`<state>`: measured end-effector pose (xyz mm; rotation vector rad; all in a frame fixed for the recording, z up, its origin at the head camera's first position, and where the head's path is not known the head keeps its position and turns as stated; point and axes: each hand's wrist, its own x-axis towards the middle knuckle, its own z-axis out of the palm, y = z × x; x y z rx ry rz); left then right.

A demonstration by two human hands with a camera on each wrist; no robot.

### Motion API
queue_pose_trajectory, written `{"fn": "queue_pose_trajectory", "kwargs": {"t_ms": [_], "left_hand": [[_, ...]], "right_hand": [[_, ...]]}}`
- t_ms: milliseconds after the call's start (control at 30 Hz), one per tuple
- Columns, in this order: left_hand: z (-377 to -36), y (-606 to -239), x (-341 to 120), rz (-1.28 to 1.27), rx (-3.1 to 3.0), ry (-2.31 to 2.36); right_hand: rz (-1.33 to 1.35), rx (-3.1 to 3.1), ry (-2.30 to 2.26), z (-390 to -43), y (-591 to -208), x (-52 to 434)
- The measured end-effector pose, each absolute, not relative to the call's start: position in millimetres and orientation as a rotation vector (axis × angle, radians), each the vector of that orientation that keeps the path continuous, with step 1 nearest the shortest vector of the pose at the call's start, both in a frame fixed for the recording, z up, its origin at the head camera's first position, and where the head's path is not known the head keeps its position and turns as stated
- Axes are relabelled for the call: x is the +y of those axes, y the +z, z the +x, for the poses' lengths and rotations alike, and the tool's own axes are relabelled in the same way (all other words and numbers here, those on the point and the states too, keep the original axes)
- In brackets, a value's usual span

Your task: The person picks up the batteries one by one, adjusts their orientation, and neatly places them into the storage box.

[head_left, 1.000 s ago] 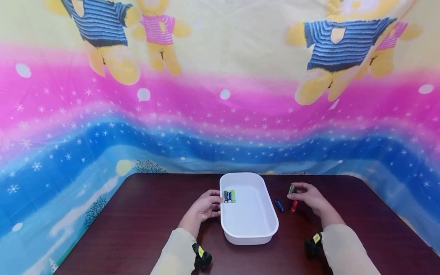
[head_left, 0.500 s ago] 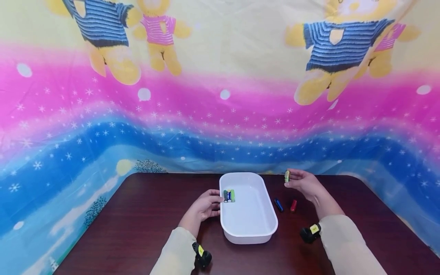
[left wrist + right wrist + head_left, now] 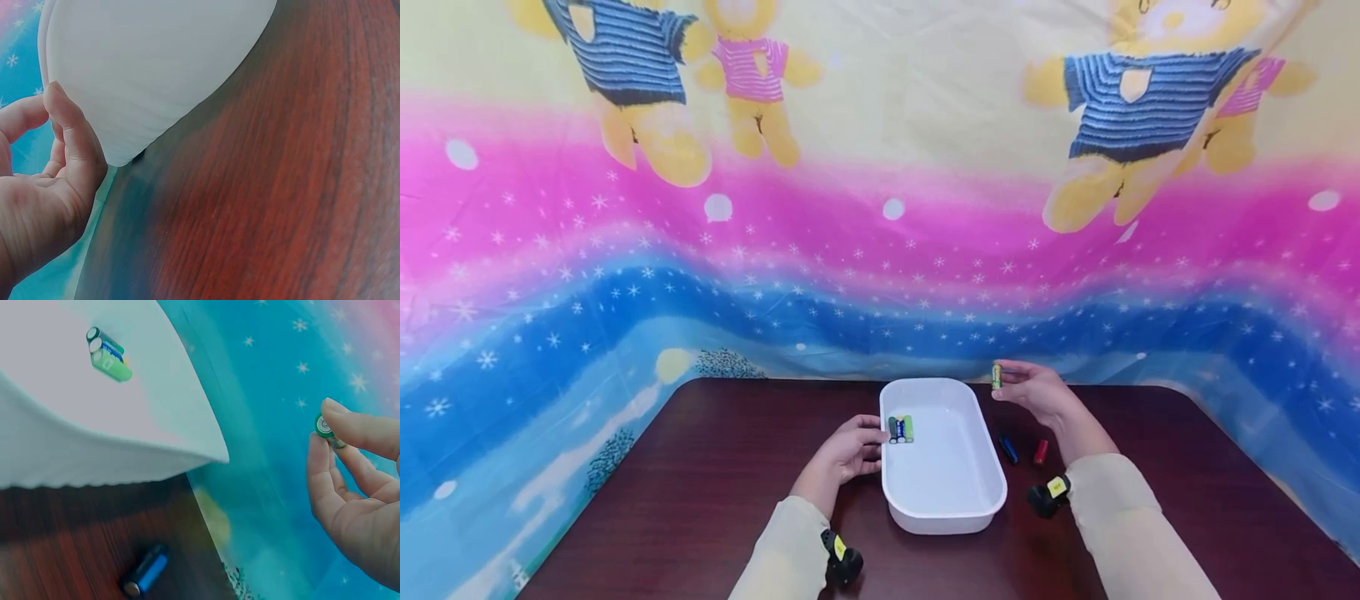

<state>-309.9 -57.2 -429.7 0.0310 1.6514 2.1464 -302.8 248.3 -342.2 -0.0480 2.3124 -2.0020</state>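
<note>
A white oval tray (image 3: 955, 496) sits on the dark wooden table (image 3: 700, 500), with three batteries (image 3: 900, 428) lying side by side at its left wall; the batteries (image 3: 107, 354) also show in the right wrist view. My right hand (image 3: 1033, 390) is raised over the tray's far right corner and pinches a green battery (image 3: 997, 376) (image 3: 326, 429) between thumb and fingers. My left hand (image 3: 850, 448) rests against the tray's left rim (image 3: 112, 81), thumb touching the wall. A blue battery (image 3: 1008, 448) (image 3: 145, 572) and a red battery (image 3: 1041, 451) lie on the table right of the tray.
A bright cloth (image 3: 880, 208) with bears and stars hangs behind the table and drapes around its far edge. A small black and yellow camera is strapped at each wrist (image 3: 841, 560) (image 3: 1049, 494). Bare wood lies on the left and in front.
My right hand lifted the green battery off the table and carried it up and left, toward the tray's far right corner. The left hand and tray stayed put.
</note>
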Motion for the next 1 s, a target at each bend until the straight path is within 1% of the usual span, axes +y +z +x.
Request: {"fn": "queue_pose_trajectory", "kwargs": {"t_ms": [400,600,1000], "left_hand": [[-309.4,-428.8,-56.8,0.025,1.648,2.149],[-308.9,-429.3,-56.8,0.022,1.652,2.156],[-309.9,-430.8,-57.5,0.031,1.655,2.152]], "right_hand": [[-0.031,2.252,-2.003,-311.3,-345.8,227.9],[-0.068,2.175,-2.061,-316.9,-348.6,216.5],[0.034,2.116,-2.126,-333.3,-372.6,196.2]]}}
